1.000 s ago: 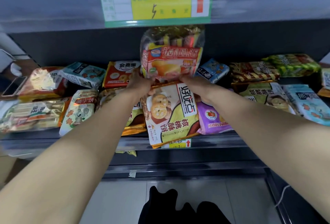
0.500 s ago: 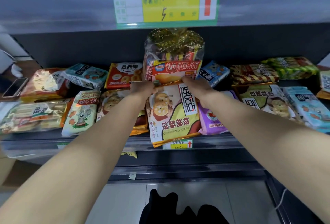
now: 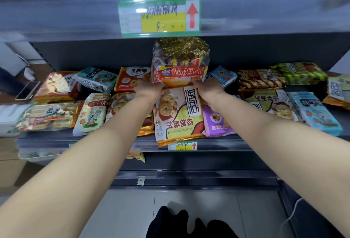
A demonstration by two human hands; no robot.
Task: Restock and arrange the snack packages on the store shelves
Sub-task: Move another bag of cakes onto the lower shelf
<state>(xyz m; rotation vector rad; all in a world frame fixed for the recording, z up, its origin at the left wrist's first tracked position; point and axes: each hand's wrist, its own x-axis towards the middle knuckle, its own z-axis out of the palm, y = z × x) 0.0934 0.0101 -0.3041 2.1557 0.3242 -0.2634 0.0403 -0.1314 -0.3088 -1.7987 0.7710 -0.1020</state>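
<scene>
1. both bare forearms stretch forward over the front edge of the shelf (image 3: 246, 143) and converge near its middle.
2. left hand (image 3: 149, 88), back up, grips the lower left corner of the clear snack bag (image 3: 180, 63).
3. right hand (image 3: 208, 88) grips its lower right corner, fingers hidden.

A single wide-angle view comes from a camera worn on the person's head. It faces the shelf (image 3: 246, 141) head-on, tilted a little downward, within arm's reach of it. The shelf's front edge crosses the picture just below the middle. The upper shelf (image 3: 75, 15) and its price tag (image 3: 159, 17) fill the top, blurred. The left forearm (image 3: 85, 162) and right forearm (image 3: 274, 143) stretch from the lower corners toward the centre. There the left hand (image 3: 149, 88) and right hand (image 3: 208, 88) hold the foot of a tall snack bag (image 3: 180, 61). The floor (image 3: 128, 209) shows along the bottom edge.
</scene>
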